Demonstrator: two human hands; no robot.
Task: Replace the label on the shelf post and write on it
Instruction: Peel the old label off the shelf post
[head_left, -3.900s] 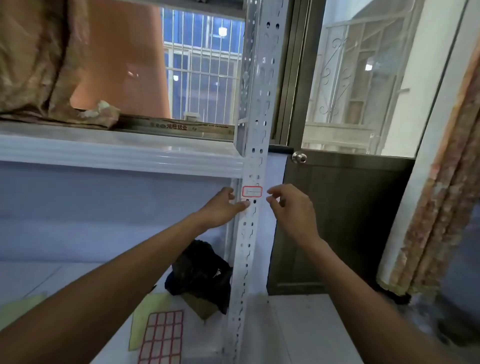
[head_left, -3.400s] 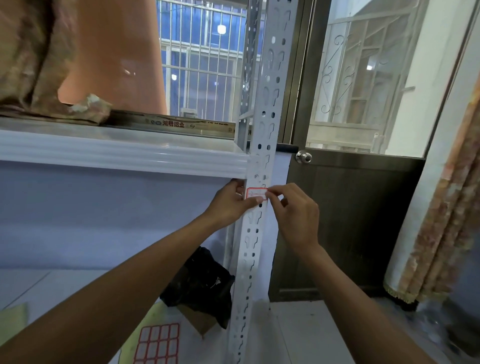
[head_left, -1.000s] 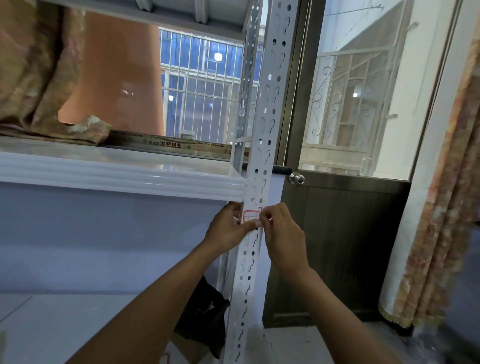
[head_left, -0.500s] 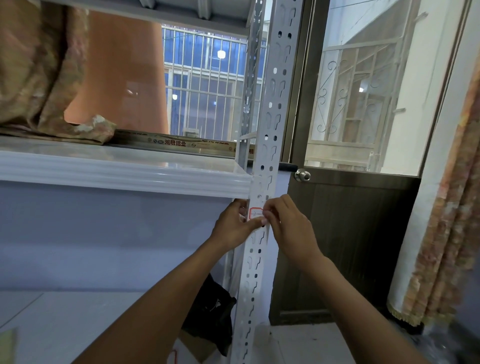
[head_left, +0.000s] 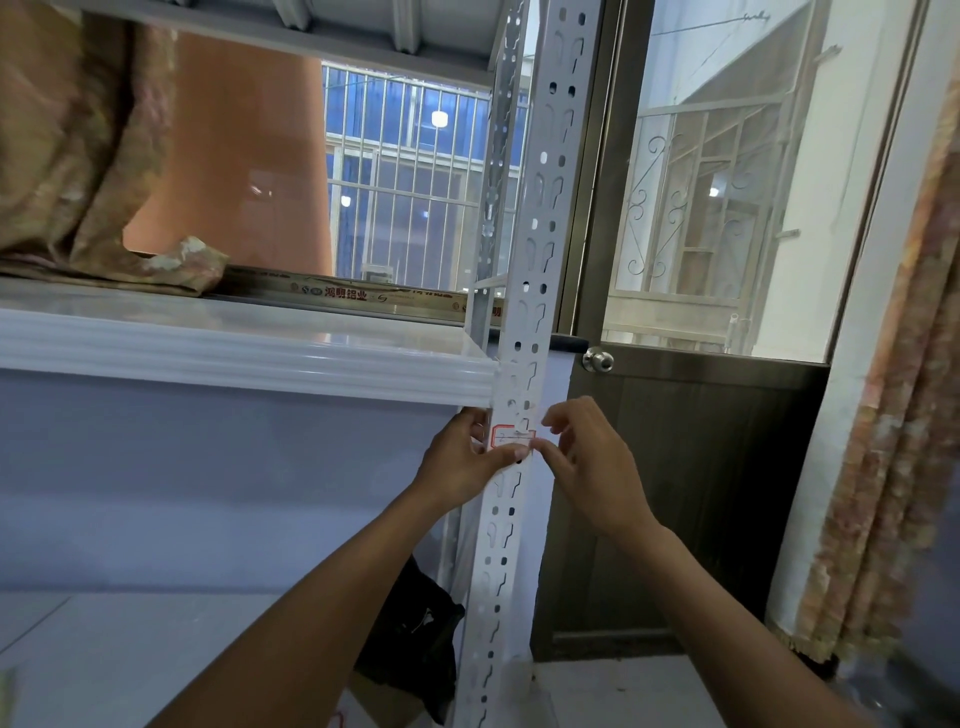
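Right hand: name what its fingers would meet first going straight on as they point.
The red-bordered label on the shelf post: the right hand points its fingers left at its right edge and seems to touch it. Beyond lies the thumb of the left hand.

Long strip (head_left: 363, 299) printed "鸿朝铝业"; label (head_left: 511, 437) unreadable.

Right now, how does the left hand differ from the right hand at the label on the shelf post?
The left hand holds the post from its left side, thumb laid under the label; the right hand reaches from the right side. The left thumb is straight, while the right hand's fingers are curled and pinch the label's right end. Both are bare, at the label's height.
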